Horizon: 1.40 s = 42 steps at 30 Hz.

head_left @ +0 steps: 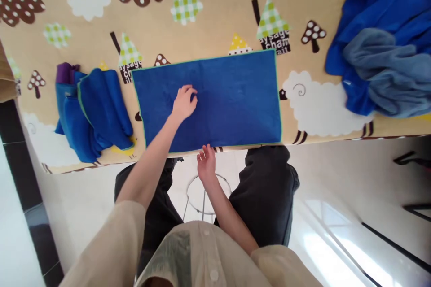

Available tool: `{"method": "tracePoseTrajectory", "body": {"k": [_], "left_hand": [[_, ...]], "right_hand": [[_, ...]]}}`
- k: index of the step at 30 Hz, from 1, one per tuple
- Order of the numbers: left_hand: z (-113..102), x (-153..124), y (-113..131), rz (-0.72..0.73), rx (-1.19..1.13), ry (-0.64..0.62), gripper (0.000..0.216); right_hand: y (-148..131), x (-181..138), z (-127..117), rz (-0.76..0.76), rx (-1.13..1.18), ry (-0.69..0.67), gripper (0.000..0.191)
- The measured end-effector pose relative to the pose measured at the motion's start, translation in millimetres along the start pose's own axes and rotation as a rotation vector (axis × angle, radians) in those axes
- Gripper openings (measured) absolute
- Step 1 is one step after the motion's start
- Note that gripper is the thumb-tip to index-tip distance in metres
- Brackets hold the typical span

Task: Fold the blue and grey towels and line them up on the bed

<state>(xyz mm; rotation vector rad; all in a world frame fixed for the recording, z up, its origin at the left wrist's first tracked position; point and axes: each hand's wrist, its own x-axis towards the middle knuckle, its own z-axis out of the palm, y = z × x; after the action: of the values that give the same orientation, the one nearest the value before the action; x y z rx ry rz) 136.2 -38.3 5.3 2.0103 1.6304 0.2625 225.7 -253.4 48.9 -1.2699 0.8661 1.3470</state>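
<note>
Blue cloth lies mid-frame, long axis left-right; left hand over it, loosely curled, unclenched; right hand at lower edge, grip unclear.

We look from one head-worn camera, facing forward and steeply down. Our shirt sits nearest lens, along bottom edge; dark trousers farther off. View centres on blue cloth; patterned tablecloth runs past top edge.
</note>
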Motion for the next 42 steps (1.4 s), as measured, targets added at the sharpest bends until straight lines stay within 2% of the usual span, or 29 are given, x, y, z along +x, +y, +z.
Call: {"method": "tracePoseTrajectory", "body": {"k": [3, 5, 7, 10, 15, 18, 20, 23, 25, 27, 31, 36, 42], "left_hand": [[-10, 84, -4, 0.070, 0.004, -0.096, 0.036], [-15, 126, 0, 0.042, 0.068, -0.162, 0.043], [-19, 154, 10, -0.017, 0.199, -0.243, 0.047], [-19, 173, 26, -0.067, 0.287, -0.277, 0.054], [-25, 175, 46, -0.173, 0.336, -0.290, 0.050], [-35, 172, 54, -0.163, 0.381, -0.321, 0.047], [-40, 170, 57, -0.199, 0.283, -0.327, 0.042], [-41, 169, 55, -0.265, 0.018, -0.269, 0.032], [-37, 173, 49, -0.244, -0.071, -0.206, 0.022], [-34, 179, 42, -0.218, -0.101, -0.142, 0.018], [-29, 184, 34, -0.228, -0.147, -0.037, 0.029], [-32, 168, 41, -0.203, -0.161, -0.087, 0.025], [-49, 155, 52, -0.231, -0.189, -0.006, 0.029]], "right_hand": [[-3, 6, 0, 0.038, 0.051, 0.046, 0.013], [-5, 8, 0, 0.031, 0.042, 0.055, 0.012], [-5, 8, 0, 0.017, 0.024, 0.032, 0.011], [-2, 4, -1, 0.018, 0.009, 0.013, 0.013], [-1, 1, -2, 0.043, 0.009, 0.091, 0.015], [-4, 3, -2, 0.032, -0.048, 0.064, 0.018], [-5, 5, -2, 0.022, -0.105, 0.030, 0.019], [-5, 6, -3, 0.009, -0.153, 0.036, 0.019], [-5, 6, -6, -0.006, -0.159, 0.054, 0.018], [-4, 3, -9, -0.020, -0.165, 0.066, 0.017], [0, -4, -11, -0.023, -0.192, 0.042, 0.022], [3, -2, -14, -0.044, -0.180, 0.030, 0.026], [5, -3, -26, -0.048, -0.190, 0.016, 0.026]]}}
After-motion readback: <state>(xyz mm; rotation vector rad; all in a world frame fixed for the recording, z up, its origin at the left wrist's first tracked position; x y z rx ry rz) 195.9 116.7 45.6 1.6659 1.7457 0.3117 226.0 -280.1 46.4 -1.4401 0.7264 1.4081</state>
